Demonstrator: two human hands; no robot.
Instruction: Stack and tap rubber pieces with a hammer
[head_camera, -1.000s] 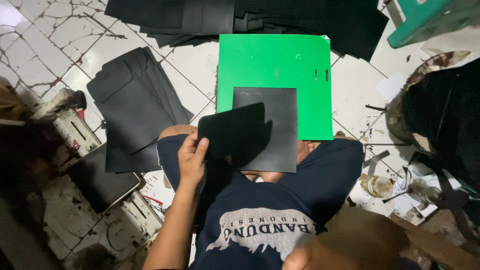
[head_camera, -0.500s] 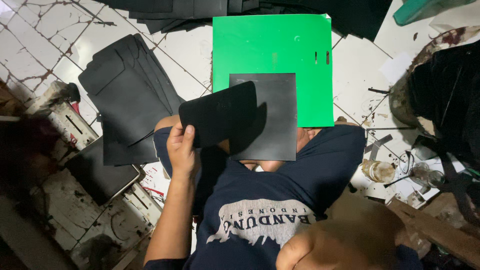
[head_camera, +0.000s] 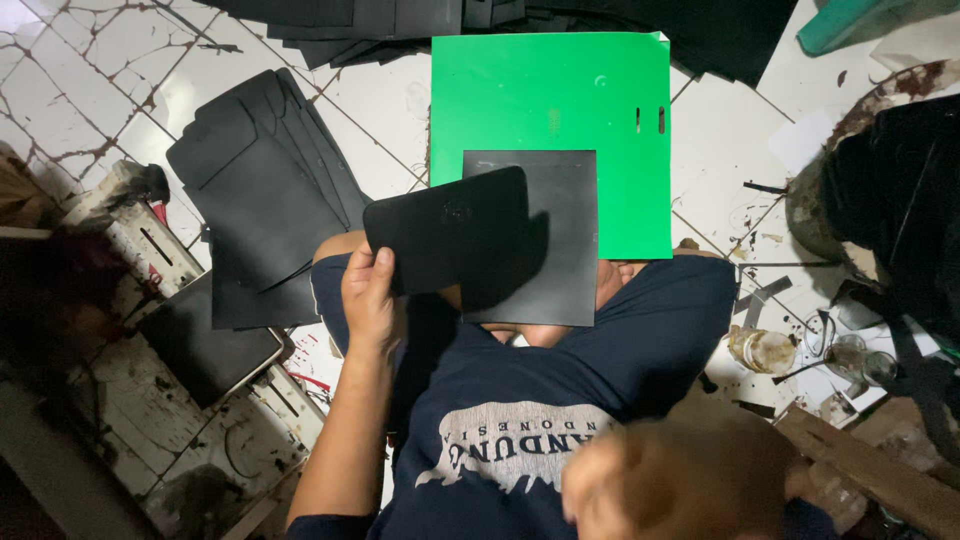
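The tiled floor (head_camera: 120, 90) is white with dark cracks. On it lies a bright green mat (head_camera: 560, 110), and a square black sheet (head_camera: 555, 270) rests on the mat's near edge, overhanging toward the seated person's knees. Left of that, a fanned stack of black cut pieces (head_camera: 260, 200) lies on the tiles. The left hand (head_camera: 370, 300) pinches 1 rounded black piece (head_camera: 445, 230) by its lower left corner, holding it raised over the square sheet. The right hand (head_camera: 650, 490) is a blur at the bottom edge; I cannot tell whether it grips anything.
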